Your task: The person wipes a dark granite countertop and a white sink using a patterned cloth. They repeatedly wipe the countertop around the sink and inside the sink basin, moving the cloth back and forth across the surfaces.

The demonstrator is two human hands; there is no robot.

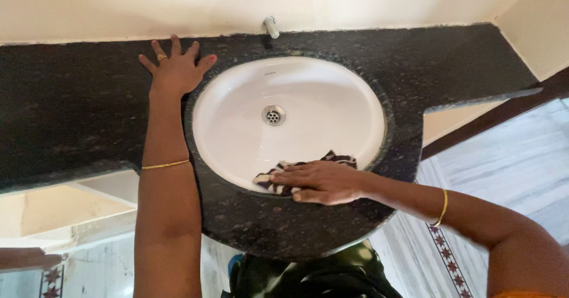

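Pressing a striped cloth (308, 166) flat on the sink's (332, 90) near rim, the right hand (323, 182) wipes; the basin looks mostly clean. Left hand (176, 69) rests spread on the dark counter (71, 108).

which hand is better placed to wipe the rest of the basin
Probably the right hand: it presses the striped cloth on the sink wall. The left hand lies flat on the counter, empty.

Cloth (278, 178) in basin (332, 96), drain (273, 115) behind it, tap (271, 27) beyond
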